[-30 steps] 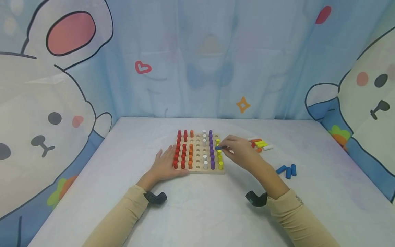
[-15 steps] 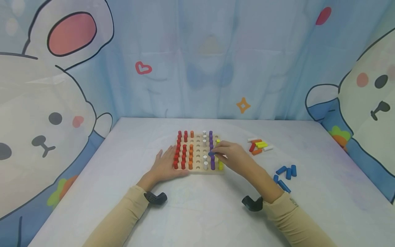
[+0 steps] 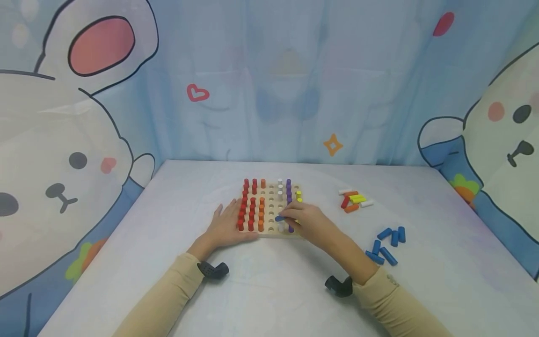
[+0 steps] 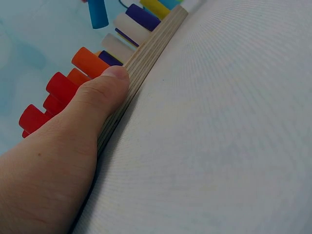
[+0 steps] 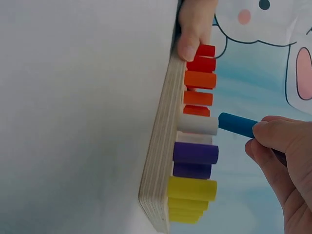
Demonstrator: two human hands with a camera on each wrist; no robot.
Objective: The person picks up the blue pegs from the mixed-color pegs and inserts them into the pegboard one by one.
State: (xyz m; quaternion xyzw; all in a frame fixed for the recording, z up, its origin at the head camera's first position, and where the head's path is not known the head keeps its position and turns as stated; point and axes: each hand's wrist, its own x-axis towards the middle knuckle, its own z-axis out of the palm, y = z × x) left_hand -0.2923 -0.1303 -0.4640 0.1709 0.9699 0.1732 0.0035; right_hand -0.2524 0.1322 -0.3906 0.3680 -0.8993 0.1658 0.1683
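A wooden pegboard [image 3: 275, 234] with rows of red, orange, white, purple and yellow pegs lies on the table. My left hand [image 3: 227, 224] rests along its left side, thumb [image 4: 105, 90] against the near edge. Between thumb and fingers, my right hand [image 3: 309, 224] pinches a blue peg [image 5: 236, 124]. This peg is tilted and hangs over the near part of the board, close to a white peg [image 5: 199, 124] in the right wrist view. Something dark purple-blue [image 5: 280, 156] shows between the right fingers; I cannot tell what it is. A column of bare holes [image 3: 271, 199] runs between orange and white.
Several loose blue pegs [image 3: 388, 256] lie right of the right forearm. Farther back is a small pile of loose pegs, with yellow [image 3: 358, 198], red [image 3: 345, 201], orange [image 3: 351, 208] and white ones. A patterned curtain [image 3: 269, 93] hangs behind the table.
My right hand has moved left and nearer with the blue peg, from the yellow column past the purple to the white. More loose blue pegs show beside the forearm. The left hand stays put.
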